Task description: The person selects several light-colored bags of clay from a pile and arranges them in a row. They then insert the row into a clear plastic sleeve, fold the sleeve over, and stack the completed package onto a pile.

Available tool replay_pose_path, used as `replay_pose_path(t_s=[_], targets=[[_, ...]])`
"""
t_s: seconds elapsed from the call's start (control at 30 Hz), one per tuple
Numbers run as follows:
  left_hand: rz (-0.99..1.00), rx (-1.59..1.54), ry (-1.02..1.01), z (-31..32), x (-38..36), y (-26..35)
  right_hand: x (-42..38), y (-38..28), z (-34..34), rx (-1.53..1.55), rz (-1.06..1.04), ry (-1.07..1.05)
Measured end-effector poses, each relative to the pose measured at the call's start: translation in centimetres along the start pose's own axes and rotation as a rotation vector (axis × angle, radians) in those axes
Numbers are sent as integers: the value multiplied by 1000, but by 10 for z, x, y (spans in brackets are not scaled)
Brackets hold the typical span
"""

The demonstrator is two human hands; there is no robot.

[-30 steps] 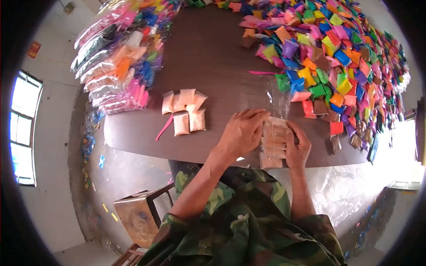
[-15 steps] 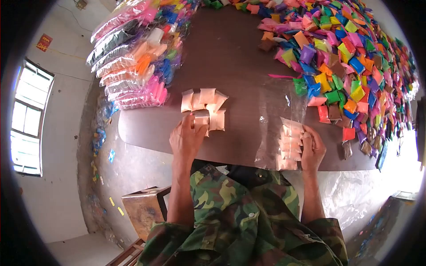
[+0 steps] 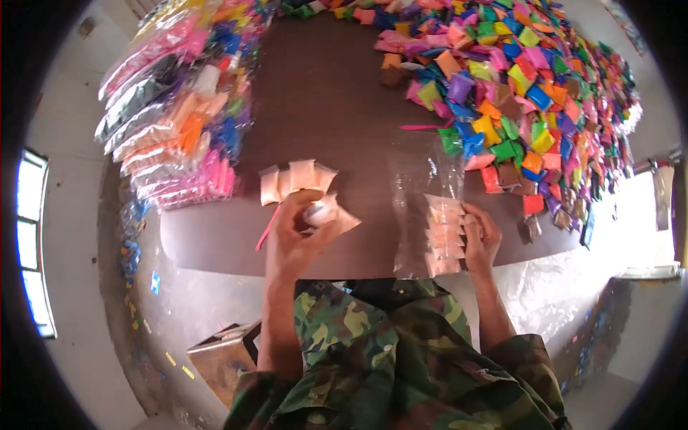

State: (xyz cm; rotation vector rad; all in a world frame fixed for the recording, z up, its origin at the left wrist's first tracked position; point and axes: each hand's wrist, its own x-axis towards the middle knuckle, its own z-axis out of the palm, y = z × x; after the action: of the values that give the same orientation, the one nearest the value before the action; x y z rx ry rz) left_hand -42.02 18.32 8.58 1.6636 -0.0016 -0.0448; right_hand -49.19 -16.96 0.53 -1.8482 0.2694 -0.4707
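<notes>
My left hand (image 3: pixel 292 228) curls its fingers and thumb around a small peach packet (image 3: pixel 324 210) at the left front of the table. Another peach packet (image 3: pixel 349 221) juts out beside my thumb. Just beyond the fingers lie several similar peach packets (image 3: pixel 302 174), side by side. A thin pink strip (image 3: pixel 267 228) shows beside my left wrist. My right hand (image 3: pixel 482 233) pinches the right edge of a clear plastic bag (image 3: pixel 411 236), which lies flat. Inside it, several peach packets (image 3: pixel 445 233) overlap in a column, close to my right fingers.
Full clear bags of coloured packets (image 3: pixel 165 122) are stacked at the left of the brown table (image 3: pixel 315 93). A wide heap of loose colourful packets (image 3: pixel 523 93) covers the right side. Another pink strip (image 3: pixel 423 127) lies near the heap. Below the table's left edge stands a wooden stool (image 3: pixel 222 358).
The view has shifted. My left hand has closed farther around the peach packet, and the nearby packets have moved out of their earlier grouping. My right hand still holds the bag's edge.
</notes>
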Motion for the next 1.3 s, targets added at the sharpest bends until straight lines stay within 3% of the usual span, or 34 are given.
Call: replay_pose_path(t_s=[0.13, 0.23, 0.43, 0.63, 0.83, 0.93, 1.03, 1.13, 1.23, 1.3], targets=[[-7, -20, -342, 59, 38, 4, -2, 0, 0, 42, 67, -3], [218, 112, -350, 105, 63, -9, -2, 4, 2, 82, 27, 12], [379, 294, -468, 145, 86, -27, -1, 8, 5, 150, 84, 34], [116, -82, -645, 170, 83, -48, -4, 3, 8, 149, 71, 61], [357, 448, -633, 159, 81, -16, 3, 2, 5, 23, 32, 31], [163, 438, -650, 166, 74, -14, 5, 4, 3, -24, -35, 19], [55, 211, -675, 169, 67, -25, 4, -1, 1, -90, -100, 40], [157, 291, -668, 168, 66, -30, 3, -9, 3, -81, -41, 61], [691, 549, -525, 166, 67, -26, 4, -6, 5, -70, -80, 73], [470, 530, -612, 164, 62, -6, 6, -5, 3, -76, -78, 58]])
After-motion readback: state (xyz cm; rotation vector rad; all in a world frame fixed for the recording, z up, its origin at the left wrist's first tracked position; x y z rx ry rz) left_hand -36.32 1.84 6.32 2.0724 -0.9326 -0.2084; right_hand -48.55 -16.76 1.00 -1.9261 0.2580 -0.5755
